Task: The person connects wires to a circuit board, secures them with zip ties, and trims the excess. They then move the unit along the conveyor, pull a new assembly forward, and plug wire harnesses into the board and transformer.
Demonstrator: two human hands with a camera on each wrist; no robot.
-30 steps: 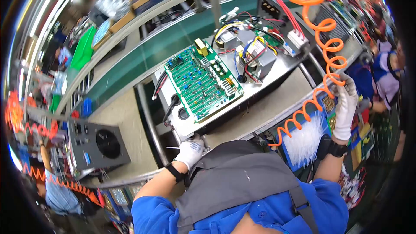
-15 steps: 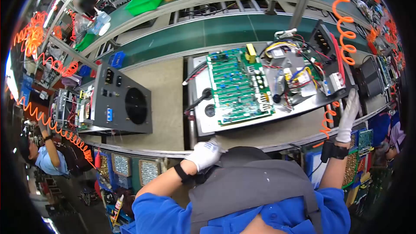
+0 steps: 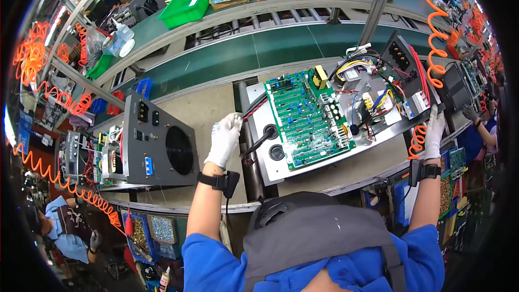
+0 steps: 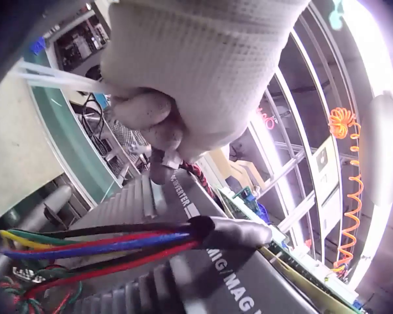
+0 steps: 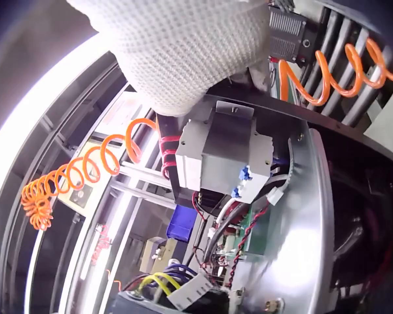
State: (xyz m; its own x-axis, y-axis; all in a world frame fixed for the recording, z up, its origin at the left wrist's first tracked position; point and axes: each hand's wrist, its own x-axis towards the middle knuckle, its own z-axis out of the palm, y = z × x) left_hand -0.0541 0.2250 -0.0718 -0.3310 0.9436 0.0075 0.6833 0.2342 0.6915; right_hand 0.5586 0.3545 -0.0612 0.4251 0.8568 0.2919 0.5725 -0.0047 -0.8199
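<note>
My left hand [image 3: 225,138], gloved in white, is at the left end of a metal chassis [image 3: 262,105] carrying a green circuit board [image 3: 308,124]. Its curled fingers pinch a thin red and black cable; the left wrist view shows the fingers [image 4: 150,111] curled near the cable's dark end [image 4: 162,171], with white strips [image 4: 59,78] sticking out of the hand. My right hand [image 3: 434,135] rests with fairly straight fingers against the lower edge of the dark end panel [image 3: 397,54]. Close to the right hand in the right wrist view is a grey and white block [image 5: 226,157].
Left of the chassis stands a dark unit [image 3: 157,146] with a round fan grille. Rollers [image 3: 251,167] lie between the two. Orange coiled hoses [image 3: 416,143] hang at both sides. A green belt [image 3: 281,46] runs behind, and trays of small parts [image 3: 162,229] line the front.
My left hand has moved from beside the body up to the cable at the chassis's left end. My right hand stays against the end panel. The view has shifted slightly.
</note>
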